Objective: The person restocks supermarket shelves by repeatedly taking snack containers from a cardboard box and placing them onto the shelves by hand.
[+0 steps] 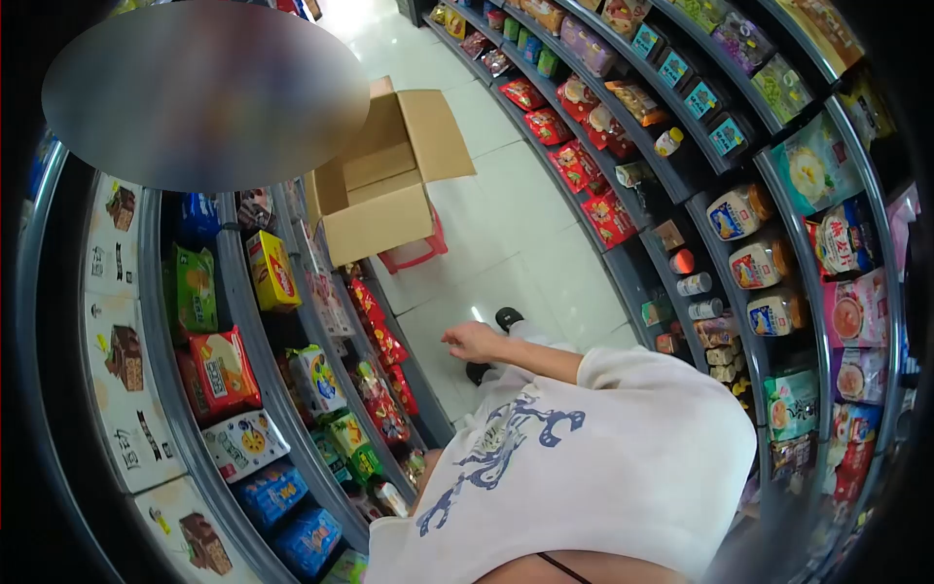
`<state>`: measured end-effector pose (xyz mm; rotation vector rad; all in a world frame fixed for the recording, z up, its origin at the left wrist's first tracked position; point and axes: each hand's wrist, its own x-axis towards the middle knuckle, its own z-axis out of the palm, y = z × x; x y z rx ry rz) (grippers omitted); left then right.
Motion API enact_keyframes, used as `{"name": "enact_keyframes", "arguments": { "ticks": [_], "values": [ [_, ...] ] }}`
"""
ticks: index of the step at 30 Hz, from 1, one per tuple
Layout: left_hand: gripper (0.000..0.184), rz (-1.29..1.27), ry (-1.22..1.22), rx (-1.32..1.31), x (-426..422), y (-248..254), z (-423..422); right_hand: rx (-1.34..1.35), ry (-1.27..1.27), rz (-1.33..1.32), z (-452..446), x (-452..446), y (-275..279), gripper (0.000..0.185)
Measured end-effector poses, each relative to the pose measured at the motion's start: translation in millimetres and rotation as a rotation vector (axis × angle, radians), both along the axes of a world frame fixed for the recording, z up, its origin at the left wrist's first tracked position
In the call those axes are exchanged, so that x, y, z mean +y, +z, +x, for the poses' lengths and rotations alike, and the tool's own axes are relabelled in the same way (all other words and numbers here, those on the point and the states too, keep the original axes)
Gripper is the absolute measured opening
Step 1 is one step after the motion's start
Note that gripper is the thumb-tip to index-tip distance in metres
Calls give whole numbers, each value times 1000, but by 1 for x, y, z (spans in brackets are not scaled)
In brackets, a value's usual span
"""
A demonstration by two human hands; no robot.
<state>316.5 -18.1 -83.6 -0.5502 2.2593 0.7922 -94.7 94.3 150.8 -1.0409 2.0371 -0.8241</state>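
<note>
My right hand (472,343) is held out over the aisle floor in front of my white shirt (593,448). Its fingers are loosely bent and a little apart, with nothing visible in them. It touches no goods; the left-hand shelves (394,321) are nearest to it. Only a sliver of my left arm (425,475) shows beside the lower left shelf, and my left hand is hidden behind the shirt. Close to that arm are green snack packs (355,443) and red bags (381,404).
An open cardboard box (379,219) rests on a red stool (413,251) ahead. Shelves of packaged food line both sides, with jars (759,265) and red bags (608,216) on the right. Cake-printed boxes (126,384) stand far left. A blurred oval covers the upper left.
</note>
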Motion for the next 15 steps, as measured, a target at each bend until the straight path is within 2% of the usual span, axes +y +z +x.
{"name": "enact_keyframes", "arguments": {
  "ticks": [1, 5, 10, 13, 15],
  "values": [
    [20, 51, 176, -59, 14, 7, 12, -12, 39, -1, 1, -4, -2, 35],
    [28, 35, 612, -62, 60, 22, 8, 13, 262, -27, -2, -21, 2, 39],
    [41, -53, 1325, 19, 109, 21, -68, 10, 575, -52, -8, -27, 17, 37],
    [50, -70, 1528, 62, 139, 30, -138, -101, 688, -156, -26, -4, -5, 36],
    [51, -59, 1507, 127, 161, 34, -174, -176, 733, -125, -46, 16, -26, 33]
  ]
}}
